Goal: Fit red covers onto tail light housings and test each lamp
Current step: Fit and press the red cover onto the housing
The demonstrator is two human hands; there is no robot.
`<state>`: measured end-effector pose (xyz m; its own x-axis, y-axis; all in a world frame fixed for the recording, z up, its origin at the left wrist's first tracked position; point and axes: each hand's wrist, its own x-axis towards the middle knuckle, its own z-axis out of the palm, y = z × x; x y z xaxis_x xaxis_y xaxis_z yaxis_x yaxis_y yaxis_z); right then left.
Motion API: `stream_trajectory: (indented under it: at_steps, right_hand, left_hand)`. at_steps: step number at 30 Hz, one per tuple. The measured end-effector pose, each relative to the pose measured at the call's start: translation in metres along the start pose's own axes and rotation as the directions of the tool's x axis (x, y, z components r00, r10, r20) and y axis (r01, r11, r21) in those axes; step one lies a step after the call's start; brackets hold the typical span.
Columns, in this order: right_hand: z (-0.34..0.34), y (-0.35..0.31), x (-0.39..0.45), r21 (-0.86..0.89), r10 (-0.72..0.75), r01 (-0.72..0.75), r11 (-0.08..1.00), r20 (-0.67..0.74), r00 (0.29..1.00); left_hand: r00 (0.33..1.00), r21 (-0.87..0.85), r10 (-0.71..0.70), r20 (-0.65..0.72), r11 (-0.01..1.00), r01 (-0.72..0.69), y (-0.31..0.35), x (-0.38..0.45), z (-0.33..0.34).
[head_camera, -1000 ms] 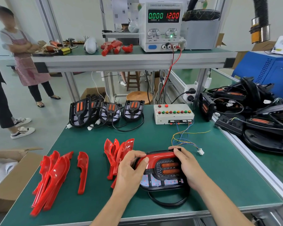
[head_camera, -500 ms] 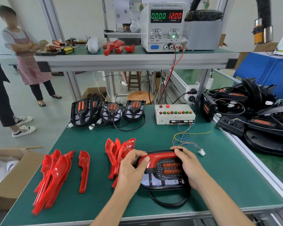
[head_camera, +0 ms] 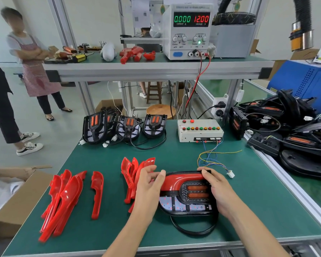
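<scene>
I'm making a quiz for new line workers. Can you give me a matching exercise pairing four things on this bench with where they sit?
Things:
1. grey bench power supply with lit digits
2. cream test box with coloured buttons
3. lone red plastic cover
4. small white wire connector

Places:
A. on the green mat, right of the right hand
B. on the upper shelf
C. between two bunches of red covers
D. at the mat's back, right of the bare black housings

Pairs: 1-B, 2-D, 3-C, 4-A
</scene>
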<state>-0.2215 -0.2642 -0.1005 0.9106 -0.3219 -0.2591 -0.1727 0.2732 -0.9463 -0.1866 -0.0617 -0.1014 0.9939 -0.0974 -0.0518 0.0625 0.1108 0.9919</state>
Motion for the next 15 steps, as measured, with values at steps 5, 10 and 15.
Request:
stream_trajectory:
  at_steps: [5, 10, 15]
  right_hand:
    - [0.001, -0.001, -0.003, 0.045, -0.005, 0.005, 0.999, -0.002, 1.000]
    - [-0.001, 0.000, -0.004, 0.061, -0.023, 0.023, 0.998, -0.002, 1.000]
    - [-0.004, 0.000, -0.003, 0.065, -0.018, 0.017, 0.998, 0.009, 1.000]
  left_hand:
    - [0.992, 0.181, -0.077, 0.100, 0.982, 0.058, -0.001, 0.003, 0.007]
    - [0.992, 0.086, -0.099, 0.076, 0.992, 0.093, 0.002, 0.006, 0.014]
    - [0.991, 0.124, -0.056, 0.120, 0.991, 0.041, 0.001, 0.002, 0.012]
